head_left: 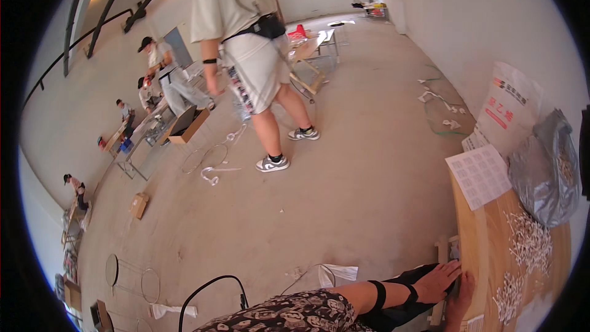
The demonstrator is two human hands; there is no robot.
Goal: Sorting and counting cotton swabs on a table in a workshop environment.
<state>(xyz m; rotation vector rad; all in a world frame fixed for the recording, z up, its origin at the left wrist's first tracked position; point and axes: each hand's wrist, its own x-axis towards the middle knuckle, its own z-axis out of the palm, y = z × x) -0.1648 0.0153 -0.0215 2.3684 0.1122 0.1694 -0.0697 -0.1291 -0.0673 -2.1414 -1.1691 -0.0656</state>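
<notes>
My left hand (436, 281) lies over black cloth at the near edge of the wooden table (476, 252), its fingers stretched out together. Black straps circle that wrist and forearm. Just beside it, my right hand (461, 300) is against the table's edge, partly cut off from sight; what its fingers do is hidden. On the tabletop, apart from both hands, lie two loose heaps of thin white sticks that look like cotton swabs (530, 243). A white sheet printed with a grid (479, 175) overhangs the table's far end, next to a grey plastic bag (544, 172).
A white printed sack (507, 107) leans by the wall behind the table. A person in white shorts (255, 55) stands on the floor ahead. Other people work at tables (153, 126) to the left. Stools (112, 270), cartons (139, 206) and white scraps (212, 178) lie about.
</notes>
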